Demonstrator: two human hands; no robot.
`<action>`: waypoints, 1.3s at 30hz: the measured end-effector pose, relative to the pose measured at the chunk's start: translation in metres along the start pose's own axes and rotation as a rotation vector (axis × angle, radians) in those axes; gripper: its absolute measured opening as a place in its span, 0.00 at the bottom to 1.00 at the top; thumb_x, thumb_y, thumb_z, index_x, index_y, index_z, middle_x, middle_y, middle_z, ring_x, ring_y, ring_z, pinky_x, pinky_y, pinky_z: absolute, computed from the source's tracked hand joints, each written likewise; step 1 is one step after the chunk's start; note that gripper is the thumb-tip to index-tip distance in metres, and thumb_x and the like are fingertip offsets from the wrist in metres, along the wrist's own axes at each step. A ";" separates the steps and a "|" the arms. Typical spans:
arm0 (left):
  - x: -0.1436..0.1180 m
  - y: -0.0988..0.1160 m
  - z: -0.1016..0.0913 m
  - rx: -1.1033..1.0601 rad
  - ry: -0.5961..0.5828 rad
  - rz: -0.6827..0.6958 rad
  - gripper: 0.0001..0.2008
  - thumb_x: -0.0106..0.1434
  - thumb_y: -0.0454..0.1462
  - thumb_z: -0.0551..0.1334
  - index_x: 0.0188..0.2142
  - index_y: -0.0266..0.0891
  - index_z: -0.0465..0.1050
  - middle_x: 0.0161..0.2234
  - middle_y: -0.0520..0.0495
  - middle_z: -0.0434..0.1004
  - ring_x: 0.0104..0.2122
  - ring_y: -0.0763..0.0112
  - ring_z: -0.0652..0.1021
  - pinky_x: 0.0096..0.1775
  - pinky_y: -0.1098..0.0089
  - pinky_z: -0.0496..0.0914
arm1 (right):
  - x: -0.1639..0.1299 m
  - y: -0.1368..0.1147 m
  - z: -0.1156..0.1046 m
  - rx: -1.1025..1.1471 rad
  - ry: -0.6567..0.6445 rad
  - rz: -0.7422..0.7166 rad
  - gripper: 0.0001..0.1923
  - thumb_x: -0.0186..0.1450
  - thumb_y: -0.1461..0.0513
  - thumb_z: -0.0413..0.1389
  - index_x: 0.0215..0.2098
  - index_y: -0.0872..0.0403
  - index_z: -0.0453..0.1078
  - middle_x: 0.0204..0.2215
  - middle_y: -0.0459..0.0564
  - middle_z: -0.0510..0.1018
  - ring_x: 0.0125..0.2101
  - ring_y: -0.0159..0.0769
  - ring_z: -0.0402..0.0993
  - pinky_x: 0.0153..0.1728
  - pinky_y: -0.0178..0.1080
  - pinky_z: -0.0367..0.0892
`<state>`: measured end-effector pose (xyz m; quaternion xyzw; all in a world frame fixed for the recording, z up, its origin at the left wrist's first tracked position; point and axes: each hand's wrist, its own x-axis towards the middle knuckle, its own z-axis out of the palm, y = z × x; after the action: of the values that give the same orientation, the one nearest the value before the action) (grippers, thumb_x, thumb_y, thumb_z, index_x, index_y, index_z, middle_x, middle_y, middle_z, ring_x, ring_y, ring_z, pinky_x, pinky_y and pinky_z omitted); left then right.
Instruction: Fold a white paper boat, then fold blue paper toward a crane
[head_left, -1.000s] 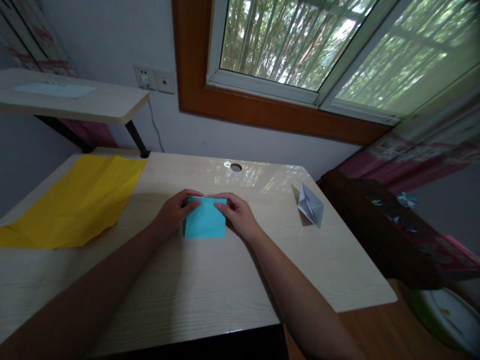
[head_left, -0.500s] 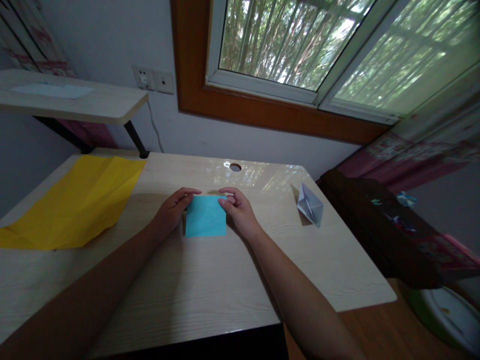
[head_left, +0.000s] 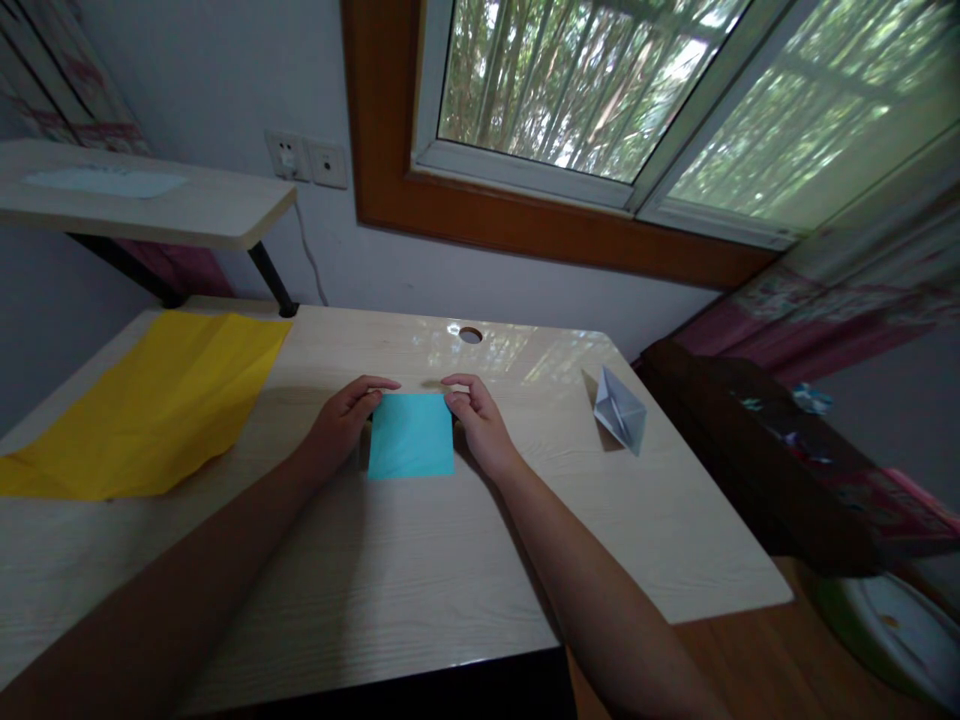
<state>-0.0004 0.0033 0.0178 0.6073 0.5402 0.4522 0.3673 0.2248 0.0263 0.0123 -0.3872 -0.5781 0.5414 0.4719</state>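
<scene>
Your left hand (head_left: 339, 418) is narrowed on the blue paper (head_left: 411, 440), thumb at its far left corner, index finger stretched past the edge. Your right hand (head_left: 481, 420) grips the far right corner likewise. The paper sits between them over the table (head_left: 442, 570), with yellow paper (head_left: 165, 400) well to the left.

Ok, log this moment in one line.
left hand: at upper left corner, rectangular turquoise paper; right hand: at its upper right corner; left on pale wooden table: yellow sheet; right: folded pale grey paper
</scene>
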 end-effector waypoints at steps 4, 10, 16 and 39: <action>0.002 -0.003 0.001 -0.041 0.011 -0.019 0.15 0.66 0.46 0.58 0.42 0.41 0.78 0.40 0.49 0.79 0.39 0.65 0.75 0.42 0.68 0.69 | 0.002 0.001 -0.001 -0.006 0.020 -0.008 0.13 0.67 0.53 0.56 0.47 0.47 0.67 0.22 0.38 0.60 0.24 0.32 0.56 0.27 0.34 0.53; 0.005 -0.008 0.004 -0.179 -0.094 -0.058 0.16 0.60 0.48 0.67 0.42 0.40 0.75 0.37 0.48 0.80 0.37 0.65 0.78 0.40 0.68 0.71 | 0.001 0.001 -0.002 -0.042 0.064 -0.002 0.12 0.68 0.52 0.56 0.47 0.48 0.67 0.23 0.38 0.58 0.22 0.30 0.53 0.23 0.33 0.51; 0.005 -0.011 0.004 -0.173 -0.263 -0.089 0.19 0.58 0.49 0.69 0.44 0.40 0.77 0.33 0.50 0.80 0.32 0.67 0.77 0.36 0.69 0.70 | 0.000 -0.001 -0.001 -0.063 0.028 0.005 0.16 0.66 0.50 0.58 0.48 0.48 0.66 0.21 0.37 0.60 0.21 0.29 0.54 0.22 0.33 0.51; 0.004 -0.009 0.004 -0.128 -0.183 -0.059 0.23 0.67 0.48 0.59 0.56 0.41 0.74 0.29 0.53 0.74 0.27 0.71 0.74 0.32 0.71 0.70 | 0.002 0.004 -0.004 -0.123 0.080 -0.073 0.19 0.68 0.51 0.56 0.54 0.48 0.68 0.21 0.37 0.56 0.21 0.29 0.52 0.23 0.33 0.50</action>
<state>0.0005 0.0088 0.0085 0.6053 0.4917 0.4175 0.4664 0.2276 0.0297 0.0089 -0.4154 -0.6046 0.4715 0.4894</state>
